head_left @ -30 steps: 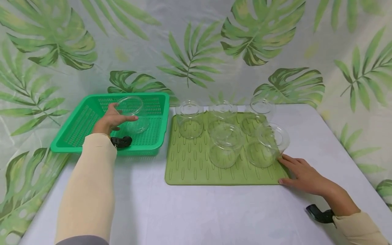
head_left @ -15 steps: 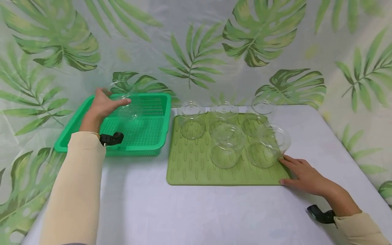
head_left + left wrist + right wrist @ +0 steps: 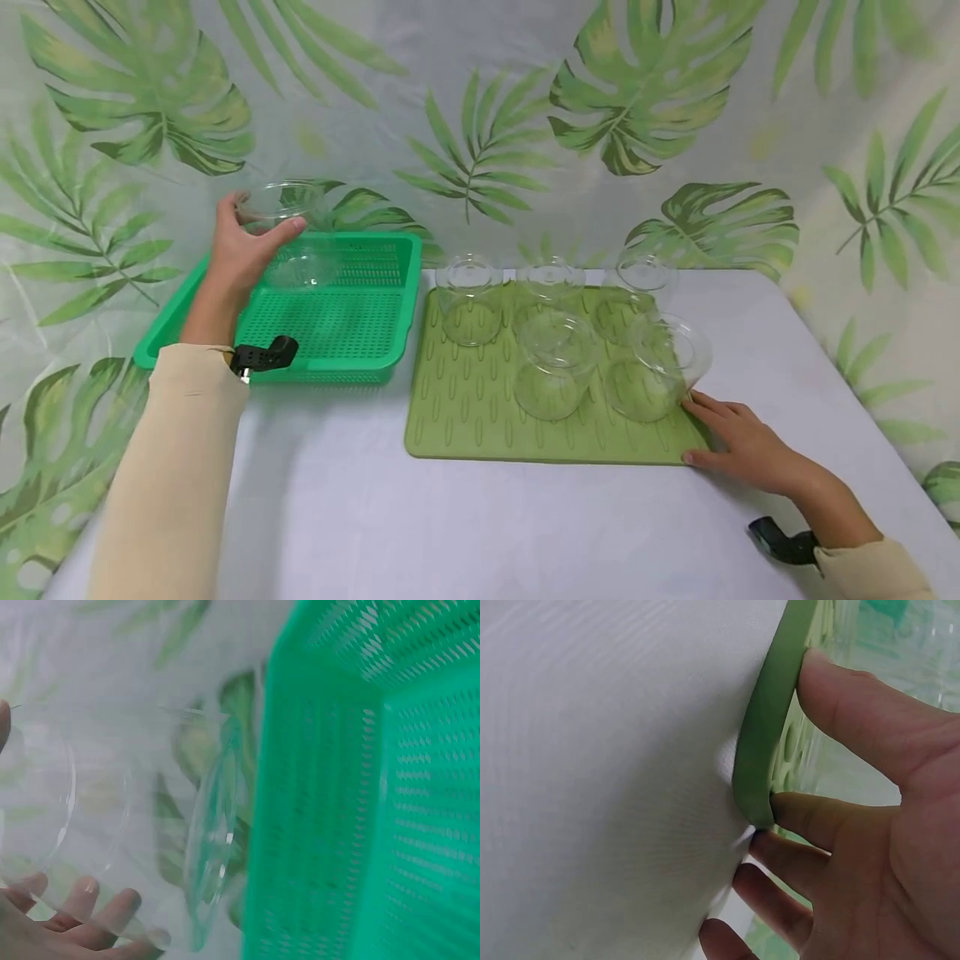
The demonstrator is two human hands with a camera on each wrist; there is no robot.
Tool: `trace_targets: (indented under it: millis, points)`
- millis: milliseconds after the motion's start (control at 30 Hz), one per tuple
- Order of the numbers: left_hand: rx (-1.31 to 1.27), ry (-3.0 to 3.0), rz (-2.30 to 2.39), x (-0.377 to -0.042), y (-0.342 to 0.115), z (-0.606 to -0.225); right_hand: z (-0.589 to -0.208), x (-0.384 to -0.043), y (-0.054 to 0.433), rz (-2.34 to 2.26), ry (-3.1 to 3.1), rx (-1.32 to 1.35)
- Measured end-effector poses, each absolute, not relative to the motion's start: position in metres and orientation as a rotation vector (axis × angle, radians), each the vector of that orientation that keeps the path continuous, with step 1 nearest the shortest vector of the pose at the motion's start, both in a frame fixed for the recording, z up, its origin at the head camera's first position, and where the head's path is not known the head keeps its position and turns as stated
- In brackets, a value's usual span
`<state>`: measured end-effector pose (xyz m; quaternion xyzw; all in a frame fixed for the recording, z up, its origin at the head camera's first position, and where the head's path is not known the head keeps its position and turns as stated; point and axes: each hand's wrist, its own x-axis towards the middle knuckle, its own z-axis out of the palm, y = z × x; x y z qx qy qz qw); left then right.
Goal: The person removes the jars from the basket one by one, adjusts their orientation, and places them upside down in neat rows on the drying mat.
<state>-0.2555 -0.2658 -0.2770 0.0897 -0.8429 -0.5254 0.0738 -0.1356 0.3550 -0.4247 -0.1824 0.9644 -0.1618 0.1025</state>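
My left hand (image 3: 243, 246) grips a clear, round jar (image 3: 300, 268) and holds it in the air over the back left part of the green basket (image 3: 408, 304). Thumb and fingers are spread around its side. In the left wrist view the flared rim of this jar (image 3: 214, 840) is towards the basket wall. My right hand (image 3: 753, 450) rests at the front right corner of the green ridged mat (image 3: 457, 417). From the right wrist camera, its thumb and fingertips touch the mat's edge (image 3: 761, 742); several clear jars, among them a near right one (image 3: 645, 387), stand on the mat.
The jars on the mat form a back row, including a left one (image 3: 471, 308), and a front pair, with a near middle one (image 3: 553, 387). A white cloth (image 3: 487, 525) covers the table. Behind it hangs a leaf-printed curtain (image 3: 510, 192).
The left hand has lifted the jar up out of the basket and carried it to the left. My right hand stays at the mat's corner.
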Motion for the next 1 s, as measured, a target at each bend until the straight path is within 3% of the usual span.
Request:
trace_targets:
  millis: [500,1000]
  points:
    - [-0.390,-2.575,-1.167,-0.178,-0.193,-0.268,-0.428,-0.137,0.356,-0.450,2.856,-0.545]
    - [-0.449,-2.635,-1.122,-0.164,-0.185,-0.264,-0.426,-0.136,0.356,-0.473,2.857,-0.558]
